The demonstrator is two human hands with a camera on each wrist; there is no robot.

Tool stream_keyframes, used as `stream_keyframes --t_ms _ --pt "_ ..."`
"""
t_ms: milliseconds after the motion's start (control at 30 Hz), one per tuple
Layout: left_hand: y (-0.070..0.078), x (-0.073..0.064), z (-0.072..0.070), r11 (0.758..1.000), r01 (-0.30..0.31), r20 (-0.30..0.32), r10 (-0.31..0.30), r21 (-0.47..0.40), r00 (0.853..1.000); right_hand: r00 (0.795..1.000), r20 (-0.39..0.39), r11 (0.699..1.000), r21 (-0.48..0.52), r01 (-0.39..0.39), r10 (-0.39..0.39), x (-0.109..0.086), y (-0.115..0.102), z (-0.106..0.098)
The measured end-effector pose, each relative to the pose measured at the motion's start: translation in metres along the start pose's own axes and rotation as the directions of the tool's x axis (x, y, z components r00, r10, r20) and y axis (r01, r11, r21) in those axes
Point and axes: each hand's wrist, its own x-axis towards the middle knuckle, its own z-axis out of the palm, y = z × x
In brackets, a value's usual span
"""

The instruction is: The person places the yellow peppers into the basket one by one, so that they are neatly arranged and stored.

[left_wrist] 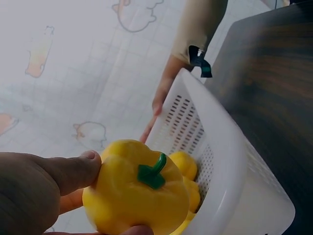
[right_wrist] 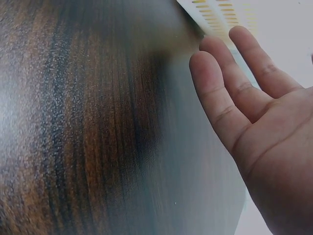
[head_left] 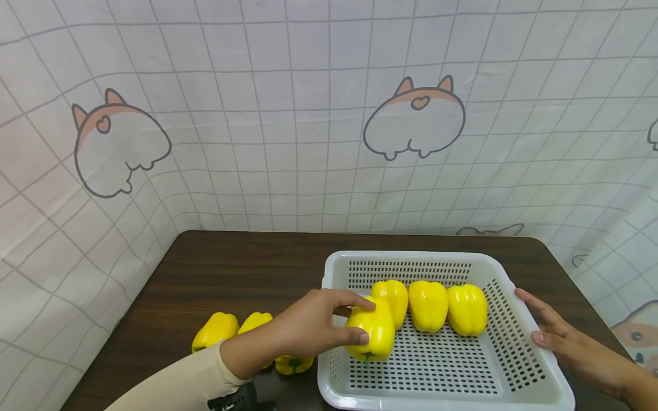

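Note:
My left hand [head_left: 321, 322] grips a yellow bell pepper [head_left: 379, 330] over the left part of a white perforated basket [head_left: 442, 368]. Thumb and fingers lie on opposite sides of the pepper; its green stem [left_wrist: 154, 172] shows in the left wrist view. Three more yellow bell peppers [head_left: 428, 306] stand in a row inside the basket, toward its back. On the basket's right side rests my right hand [head_left: 557, 334], its fingers fairly straight against the outer wall. In the right wrist view the fingers [right_wrist: 210, 81] look extended and hold nothing.
Left of the basket, partly behind my left forearm, three yellow bell peppers [head_left: 216, 331] lie on the dark wooden table [head_left: 247, 262]. A white gridded curtain [head_left: 257, 131] with cartoon animals hangs behind the table and at its sides.

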Motion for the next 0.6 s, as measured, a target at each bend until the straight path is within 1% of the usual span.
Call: stream_keyframes --t_ms 200,400,600 --pt "0.001 0.006 0.006 1.000 0.007 -0.001 -0.007 -0.005 1.000 1.000 0.015 1.000 0.028 0.002 -0.002 0.000 -0.001 0.000" --pt "0.000 0.012 0.013 1.000 -0.003 -0.017 0.002 -0.020 1.000 1.000 0.010 1.000 0.026 0.001 -0.001 0.000 -0.002 0.001" --pt "0.002 0.017 0.020 0.999 -0.005 -0.015 0.004 -0.042 1.000 1.000 0.011 1.000 0.031 -0.001 0.001 0.000 -0.001 0.001"
